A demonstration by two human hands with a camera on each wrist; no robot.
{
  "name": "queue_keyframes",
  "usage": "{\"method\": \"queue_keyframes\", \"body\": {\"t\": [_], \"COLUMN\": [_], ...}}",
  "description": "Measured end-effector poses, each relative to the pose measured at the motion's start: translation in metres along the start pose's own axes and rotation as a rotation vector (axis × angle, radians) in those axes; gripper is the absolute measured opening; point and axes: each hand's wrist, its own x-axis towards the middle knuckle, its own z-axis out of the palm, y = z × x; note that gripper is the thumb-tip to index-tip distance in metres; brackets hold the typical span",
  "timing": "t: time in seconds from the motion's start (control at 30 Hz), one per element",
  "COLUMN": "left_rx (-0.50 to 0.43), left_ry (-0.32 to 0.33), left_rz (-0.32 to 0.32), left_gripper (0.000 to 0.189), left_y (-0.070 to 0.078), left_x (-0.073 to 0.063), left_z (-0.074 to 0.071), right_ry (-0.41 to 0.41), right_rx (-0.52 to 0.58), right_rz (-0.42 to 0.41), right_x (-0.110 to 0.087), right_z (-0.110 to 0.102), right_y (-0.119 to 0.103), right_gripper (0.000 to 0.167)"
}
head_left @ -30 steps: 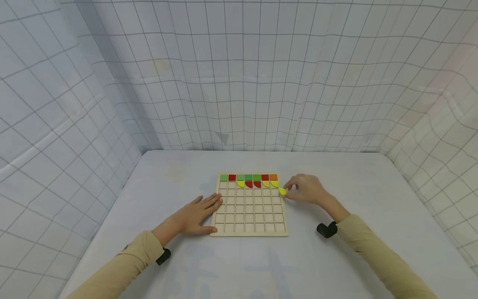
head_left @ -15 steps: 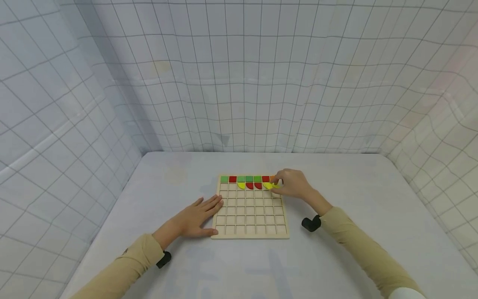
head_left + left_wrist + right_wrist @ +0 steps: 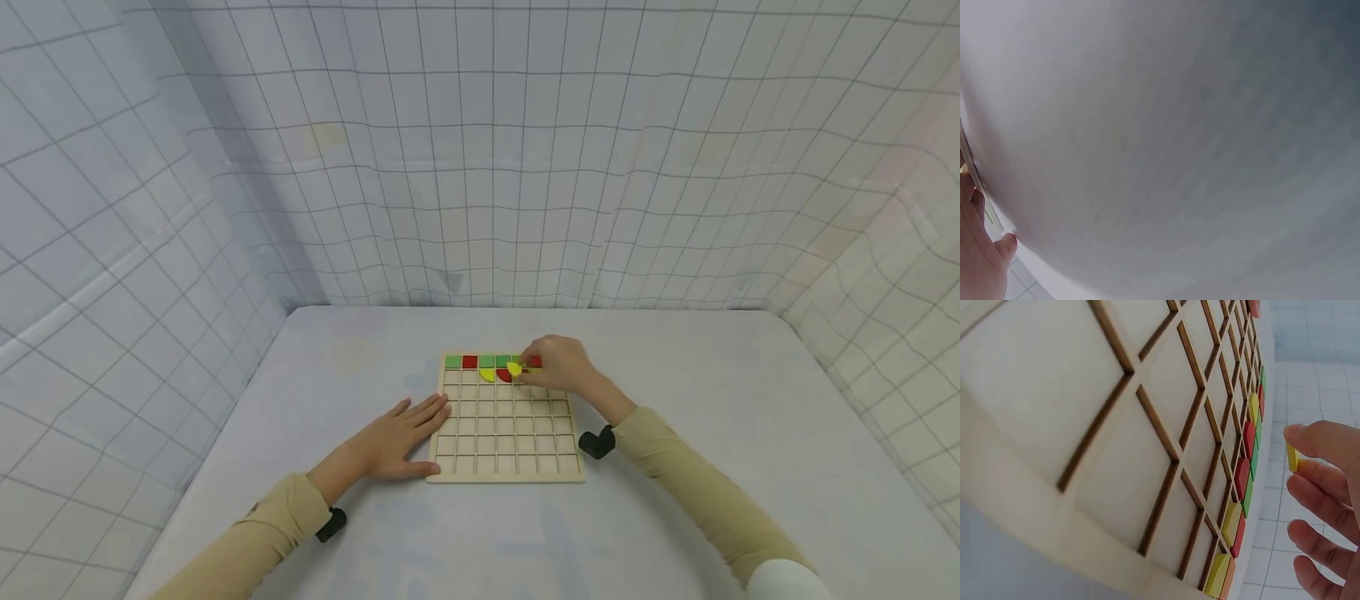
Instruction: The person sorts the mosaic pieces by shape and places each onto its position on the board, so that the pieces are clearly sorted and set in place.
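Note:
A pale wooden grid board [image 3: 506,425] lies flat on the table. My left hand [image 3: 393,442] rests with spread, straight fingers on its left edge; the left wrist view shows only part of that hand [image 3: 982,250] at the lower left. Between thumb and index finger, my right hand [image 3: 561,365] pinches a yellow quarter-round tile [image 3: 1292,456], held above the board's far rows. Square green, red and orange tiles fill the far row, such as a red square [image 3: 469,362]. Yellow and red quarter-round tiles sit in the second row, partly hidden by my right hand in the head view.
The white table [image 3: 360,350] extends around the board on every side. White grid-patterned cloth [image 3: 480,167] hangs behind it and at both sides. Each wrist carries a small black camera [image 3: 597,442].
My right hand has moved left from beyond the board's right edge to over its second row, carrying the yellow quarter-round tile. My left hand has stayed on the board's edge.

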Motion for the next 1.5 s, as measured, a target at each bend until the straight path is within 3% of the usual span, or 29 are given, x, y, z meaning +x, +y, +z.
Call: {"method": "queue_keyframes", "body": {"t": [0.47,0.77,1.5], "left_rx": [-0.004,0.0,0.006], "left_ry": [-0.009,-0.017,-0.02], "left_rz": [-0.004,-0.001,-0.005], "left_gripper": [0.088,0.088,0.089], "left_y": [-0.001,0.0,-0.005], "left_x": [0.0,0.0,0.0], "left_z": [0.001,0.0,0.002], "right_ry": [-0.032,-0.105,-0.116], "right_rx": [0.016,0.028,0.021], "right_rz": [-0.005,0.025,0.036], "right_x": [0.026,0.039,0.051], "right_z": [0.017,0.025,0.046], "right_y": [-0.02,-0.034,-0.044], "right_gripper": [0.025,0.028,0.027]}}
